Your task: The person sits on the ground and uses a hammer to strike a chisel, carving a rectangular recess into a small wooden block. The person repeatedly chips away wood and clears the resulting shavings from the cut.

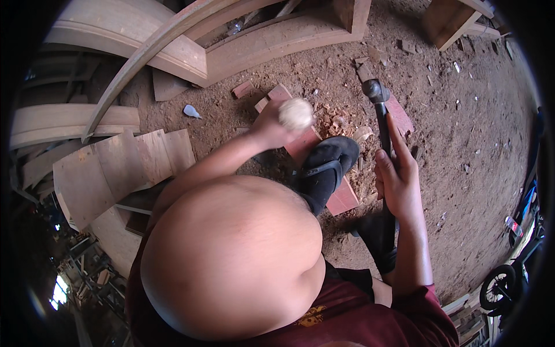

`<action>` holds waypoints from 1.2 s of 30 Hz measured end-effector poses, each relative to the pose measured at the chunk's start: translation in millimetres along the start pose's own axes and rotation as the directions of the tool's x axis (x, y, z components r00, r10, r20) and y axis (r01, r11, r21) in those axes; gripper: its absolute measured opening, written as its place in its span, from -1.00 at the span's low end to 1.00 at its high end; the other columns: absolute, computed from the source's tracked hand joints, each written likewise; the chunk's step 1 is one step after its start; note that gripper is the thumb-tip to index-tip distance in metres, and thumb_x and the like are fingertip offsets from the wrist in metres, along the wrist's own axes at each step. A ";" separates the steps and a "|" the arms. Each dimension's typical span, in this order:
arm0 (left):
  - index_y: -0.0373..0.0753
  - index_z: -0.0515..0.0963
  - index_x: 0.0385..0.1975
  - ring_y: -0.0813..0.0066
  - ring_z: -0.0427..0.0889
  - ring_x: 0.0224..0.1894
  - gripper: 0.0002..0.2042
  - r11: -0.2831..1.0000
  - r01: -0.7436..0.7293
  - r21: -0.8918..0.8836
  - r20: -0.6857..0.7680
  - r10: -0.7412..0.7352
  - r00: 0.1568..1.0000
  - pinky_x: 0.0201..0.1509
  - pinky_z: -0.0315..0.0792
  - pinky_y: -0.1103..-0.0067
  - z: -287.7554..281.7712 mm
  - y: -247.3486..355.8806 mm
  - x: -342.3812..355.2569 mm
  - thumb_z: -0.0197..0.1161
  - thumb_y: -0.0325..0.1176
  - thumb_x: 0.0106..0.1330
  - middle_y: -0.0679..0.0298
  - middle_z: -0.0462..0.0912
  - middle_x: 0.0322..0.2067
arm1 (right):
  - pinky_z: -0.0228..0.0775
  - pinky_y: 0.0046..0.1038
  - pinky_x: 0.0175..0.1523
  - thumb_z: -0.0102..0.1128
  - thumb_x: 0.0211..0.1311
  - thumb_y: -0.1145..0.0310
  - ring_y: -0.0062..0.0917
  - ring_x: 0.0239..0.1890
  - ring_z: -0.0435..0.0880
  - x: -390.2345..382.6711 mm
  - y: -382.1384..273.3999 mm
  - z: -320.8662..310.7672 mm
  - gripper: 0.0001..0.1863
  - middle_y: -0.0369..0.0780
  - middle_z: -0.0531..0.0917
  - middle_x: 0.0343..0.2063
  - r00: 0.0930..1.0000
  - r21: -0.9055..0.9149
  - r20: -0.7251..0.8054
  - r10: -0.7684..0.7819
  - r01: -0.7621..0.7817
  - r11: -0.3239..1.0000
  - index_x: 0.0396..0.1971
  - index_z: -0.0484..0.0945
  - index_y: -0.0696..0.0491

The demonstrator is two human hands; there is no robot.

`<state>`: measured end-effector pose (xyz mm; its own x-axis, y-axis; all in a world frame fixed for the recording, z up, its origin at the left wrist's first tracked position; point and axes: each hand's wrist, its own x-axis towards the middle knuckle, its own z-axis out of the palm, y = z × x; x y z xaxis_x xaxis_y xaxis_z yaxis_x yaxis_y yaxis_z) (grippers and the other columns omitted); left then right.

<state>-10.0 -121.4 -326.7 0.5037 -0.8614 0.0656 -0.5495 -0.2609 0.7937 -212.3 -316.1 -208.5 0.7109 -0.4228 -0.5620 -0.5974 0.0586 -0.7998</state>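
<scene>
My left hand (269,128) is closed round a chisel, seen end-on, so that its pale, frayed wooden butt (296,115) shows and its blade is hidden. It stands over a reddish wooden board (303,144) lying on the ground. My foot, in a black sock and black sandal (330,163), presses across that board. To the right, my right hand (399,179) grips a hammer (383,124) by its dark handle, with the index finger stretched along it. The rounded metal head (374,90) points away from me, apart from the chisel.
My bare bent knee (231,254) fills the lower middle. Curled wood shavings (338,118) lie beside the board on the dirt floor (462,156). Curved wooden frames (277,46) stand at the far left, flat panels (115,168) nearer. A wheel (497,287) shows at lower right.
</scene>
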 end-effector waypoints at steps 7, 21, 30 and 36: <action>-0.35 0.48 -0.22 0.37 0.64 -0.13 -0.93 0.900 0.041 -0.433 -0.473 -0.265 0.840 0.01 0.52 0.44 6.4 -9.7 -107.6 0.13 -0.51 0.39 0.05 0.66 -0.27 | 0.14 -0.65 -0.53 -0.01 0.40 0.47 -0.81 -0.63 0.23 -6.9 12.6 -7.1 -0.34 -0.45 0.32 -0.61 1.000 0.153 0.016 0.009 -0.012 0.988 0.46 0.06 -0.11; -0.24 0.56 -0.35 0.47 0.66 -0.23 -0.96 0.945 0.314 -0.088 0.192 -0.293 0.937 -0.10 0.51 0.50 -52.4 22.9 -2.4 0.21 -0.47 0.23 0.26 0.69 -0.37 | 0.13 -0.65 -0.55 -0.04 0.41 0.46 -0.80 -0.65 0.23 -8.4 34.3 -14.9 -0.34 -0.46 0.29 -0.63 0.998 0.143 0.021 0.066 -0.068 0.987 0.47 0.02 -0.07; -0.27 0.58 -0.34 0.48 0.67 -0.26 -0.94 0.980 0.200 -0.013 0.086 -0.198 0.976 -0.17 0.52 0.55 -34.1 25.6 -16.6 0.29 -0.47 0.23 0.25 0.69 -0.38 | 0.14 -0.65 -0.55 -0.03 0.42 0.45 -0.80 -0.65 0.24 -2.6 22.3 -10.8 -0.35 -0.47 0.30 -0.62 1.000 0.154 0.015 0.024 -0.026 0.988 0.46 0.04 -0.08; -0.32 0.53 -0.33 0.49 0.69 -0.26 -0.95 0.910 0.151 -0.386 -0.369 -0.302 0.879 -0.15 0.55 0.60 -27.7 13.1 -61.7 0.25 -0.60 0.28 0.18 0.67 -0.31 | 0.15 -0.66 -0.50 -0.05 0.43 0.47 -0.80 -0.60 0.22 0.2 26.2 -4.8 -0.35 -0.46 0.30 -0.58 0.999 0.156 0.047 0.026 -0.033 0.987 0.47 0.04 -0.08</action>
<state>-29.7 -59.6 -303.7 0.8550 -0.5170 0.0410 -0.1667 -0.1990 0.9657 -229.6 -319.0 -228.5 0.7119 -0.3778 -0.5920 -0.5556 0.2127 -0.8038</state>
